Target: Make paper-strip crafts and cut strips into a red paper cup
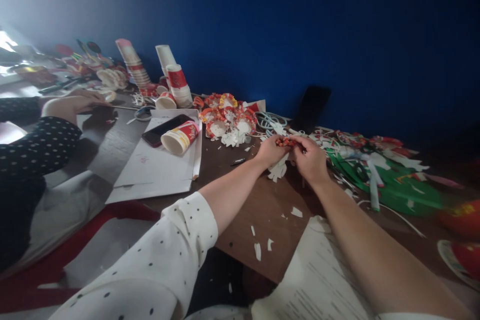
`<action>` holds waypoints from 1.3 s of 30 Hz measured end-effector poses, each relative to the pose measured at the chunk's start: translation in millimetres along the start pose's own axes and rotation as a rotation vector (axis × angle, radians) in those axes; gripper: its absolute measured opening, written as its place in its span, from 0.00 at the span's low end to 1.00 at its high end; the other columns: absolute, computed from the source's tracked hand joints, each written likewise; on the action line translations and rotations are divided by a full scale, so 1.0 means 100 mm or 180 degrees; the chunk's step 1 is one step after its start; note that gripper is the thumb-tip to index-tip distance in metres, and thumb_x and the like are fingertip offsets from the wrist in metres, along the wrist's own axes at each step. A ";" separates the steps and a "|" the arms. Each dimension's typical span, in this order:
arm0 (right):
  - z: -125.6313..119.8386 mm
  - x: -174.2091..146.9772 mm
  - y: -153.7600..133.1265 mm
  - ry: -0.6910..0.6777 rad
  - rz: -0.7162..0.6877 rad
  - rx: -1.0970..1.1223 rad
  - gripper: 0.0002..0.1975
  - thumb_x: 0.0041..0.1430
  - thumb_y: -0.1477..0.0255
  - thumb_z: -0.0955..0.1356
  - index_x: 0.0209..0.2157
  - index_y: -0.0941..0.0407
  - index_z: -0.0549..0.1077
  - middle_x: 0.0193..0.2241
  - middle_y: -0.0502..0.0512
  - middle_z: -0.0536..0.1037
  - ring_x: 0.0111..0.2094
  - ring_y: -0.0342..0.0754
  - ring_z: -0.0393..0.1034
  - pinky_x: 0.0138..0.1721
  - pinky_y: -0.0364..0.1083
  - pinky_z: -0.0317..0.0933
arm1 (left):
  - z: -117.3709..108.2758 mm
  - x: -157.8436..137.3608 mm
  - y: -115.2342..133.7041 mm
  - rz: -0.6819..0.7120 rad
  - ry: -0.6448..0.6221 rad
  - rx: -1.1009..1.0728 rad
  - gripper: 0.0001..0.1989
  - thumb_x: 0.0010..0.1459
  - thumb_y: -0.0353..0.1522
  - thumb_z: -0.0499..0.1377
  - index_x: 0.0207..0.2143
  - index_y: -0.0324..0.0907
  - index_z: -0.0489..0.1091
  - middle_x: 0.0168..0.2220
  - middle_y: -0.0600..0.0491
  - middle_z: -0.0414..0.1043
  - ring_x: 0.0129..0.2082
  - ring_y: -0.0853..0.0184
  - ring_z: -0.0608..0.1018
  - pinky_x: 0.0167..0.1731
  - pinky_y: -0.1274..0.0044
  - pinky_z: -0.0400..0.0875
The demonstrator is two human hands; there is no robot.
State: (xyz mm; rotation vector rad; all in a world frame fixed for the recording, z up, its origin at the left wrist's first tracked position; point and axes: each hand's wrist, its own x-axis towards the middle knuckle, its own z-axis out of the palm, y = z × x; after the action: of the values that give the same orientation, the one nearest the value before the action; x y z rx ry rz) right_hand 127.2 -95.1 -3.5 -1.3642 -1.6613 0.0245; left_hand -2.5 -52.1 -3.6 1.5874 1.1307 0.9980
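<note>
The left hand (270, 151) and the right hand (310, 157) meet over the desk (273, 200), toward its far edge, both grasping a small red paper piece (285, 143) with bent fingers. It looks like thin, printed paper-cup stock: probably very light, springy rather than soft, a little slick on the printed side, and apt to crease or tear at narrow cuts. A pinch on the broadest part, fingertips opposed, would likely suit it better than a squeeze (the thin ends would probably buckle first).

Most of the piece is covered by the fingers, so its full outline cannot be made out. Just below the left hand is a white cut-out (278, 170); whether it hangs from the grip or lies on the desk is unclear.

Farther out, near the far edge, paper flowers (228, 117) overlap too closely to count. To their left, a paper cup (180, 137) lies on its side against a phone (157, 136), hiding part of it. A dark upright object (313, 102) near the wall is too dim to identify. At the near edge, the right forearm covers part of a printed sheet (311, 270), whose lines are unreadable.
</note>
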 end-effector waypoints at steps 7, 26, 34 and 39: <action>0.00 0.00 0.00 0.0095 0.0096 0.0092 0.17 0.56 0.74 0.62 0.46 0.55 0.75 0.46 0.56 0.78 0.47 0.51 0.72 0.51 0.54 0.63 | 0.00 0.00 0.01 -0.0067 0.0025 -0.0255 0.10 0.47 0.32 0.63 0.34 0.39 0.72 0.27 0.57 0.70 0.27 0.73 0.68 0.33 0.80 0.64; 0.02 0.00 -0.04 0.0159 0.0214 0.0070 0.13 0.59 0.71 0.62 0.41 0.56 0.77 0.42 0.57 0.79 0.45 0.52 0.73 0.50 0.53 0.64 | 0.04 0.05 -0.07 -0.0283 0.0081 -0.0523 0.10 0.48 0.35 0.63 0.32 0.38 0.71 0.22 0.58 0.64 0.22 0.75 0.63 0.26 0.81 0.59; 0.03 -0.01 -0.05 0.0105 0.0222 0.0136 0.15 0.59 0.72 0.63 0.45 0.55 0.76 0.44 0.57 0.79 0.46 0.51 0.73 0.51 0.53 0.63 | 0.03 0.08 -0.08 -0.0359 0.0170 -0.0128 0.10 0.49 0.36 0.62 0.30 0.39 0.71 0.23 0.56 0.66 0.23 0.73 0.66 0.27 0.79 0.61; 0.03 -0.01 -0.08 0.0088 0.0282 0.0197 0.15 0.58 0.69 0.65 0.45 0.57 0.76 0.43 0.59 0.79 0.45 0.52 0.73 0.50 0.52 0.64 | 0.02 0.07 -0.07 -0.0344 0.0203 -0.0018 0.10 0.49 0.36 0.61 0.31 0.38 0.72 0.24 0.55 0.68 0.23 0.72 0.67 0.27 0.79 0.61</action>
State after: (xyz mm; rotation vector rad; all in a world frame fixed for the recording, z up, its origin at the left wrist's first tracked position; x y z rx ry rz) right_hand 119.3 -97.9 -1.4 -1.3845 -1.5639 0.1073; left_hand 0.0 -44.9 -10.4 1.4828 1.2426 0.9853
